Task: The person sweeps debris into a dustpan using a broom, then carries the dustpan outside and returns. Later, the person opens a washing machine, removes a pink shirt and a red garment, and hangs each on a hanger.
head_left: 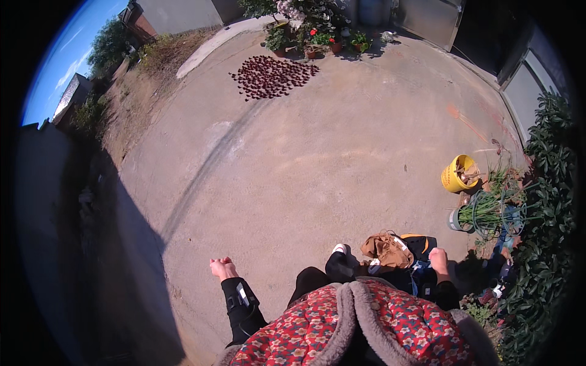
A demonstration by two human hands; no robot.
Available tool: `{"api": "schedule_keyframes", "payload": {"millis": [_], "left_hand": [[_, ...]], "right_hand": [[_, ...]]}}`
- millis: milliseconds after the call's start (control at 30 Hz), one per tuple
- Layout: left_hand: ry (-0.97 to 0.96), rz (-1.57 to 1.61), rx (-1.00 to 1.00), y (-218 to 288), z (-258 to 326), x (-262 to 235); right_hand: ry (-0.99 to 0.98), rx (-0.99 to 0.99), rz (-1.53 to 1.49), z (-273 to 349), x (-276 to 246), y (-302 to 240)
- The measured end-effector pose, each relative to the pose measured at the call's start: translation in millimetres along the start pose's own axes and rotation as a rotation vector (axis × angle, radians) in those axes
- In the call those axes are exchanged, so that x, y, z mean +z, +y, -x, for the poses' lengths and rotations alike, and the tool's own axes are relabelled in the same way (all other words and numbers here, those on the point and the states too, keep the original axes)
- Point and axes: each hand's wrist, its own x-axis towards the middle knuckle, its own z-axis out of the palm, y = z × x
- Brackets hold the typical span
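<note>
Out to the left, over the concrete, my left hand (223, 268) is held with its fingers curled in; nothing shows in it. A black band with a pale label wraps that forearm. My right hand (438, 261) is at the lower right, closed like a fist, with no held thing visible. Just left of it, lower down, are a crumpled brown cloth or bag (387, 250) and a black item with an orange edge (419, 244). Whether my right hand touches them I cannot tell. A red flowered garment with fuzzy trim (299, 323) covers my body.
Many small dark red pieces (271, 77) lie spread on the concrete (305, 165) at the far side. Potted flowers (311, 53) stand behind them. On the right are a yellow bucket (453, 178), a pot of long green leaves (459, 221) and a leafy hedge (552, 183).
</note>
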Motion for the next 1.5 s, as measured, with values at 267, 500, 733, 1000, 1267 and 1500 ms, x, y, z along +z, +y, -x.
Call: {"api": "schedule_keyframes", "payload": {"millis": [267,500,733,1000,1267,1500], "left_hand": [[0.013,0.000,0.023,-97,54,209],[-0.105,-0.051,-0.017,-240,133,448],[-0.647,-0.250,-0.155,-447,336,699],[-1.031,-0.529,-0.272,-721,646,840],[-1.008,-0.544,-0.387,-862,849,877],[-0.962,-0.474,-0.326,-956,951,934]], "right_hand": [[0.057,-0.110,-0.100,-228,-43,-183],[0.017,0.256,-0.179,-353,-78,-113],[0.285,0.716,-0.235,-352,-145,-44],[0.310,1.163,-0.354,-379,-135,33],[0.336,1.167,-0.584,-590,-309,102],[0.480,0.723,-0.676,-907,-502,173]]}}
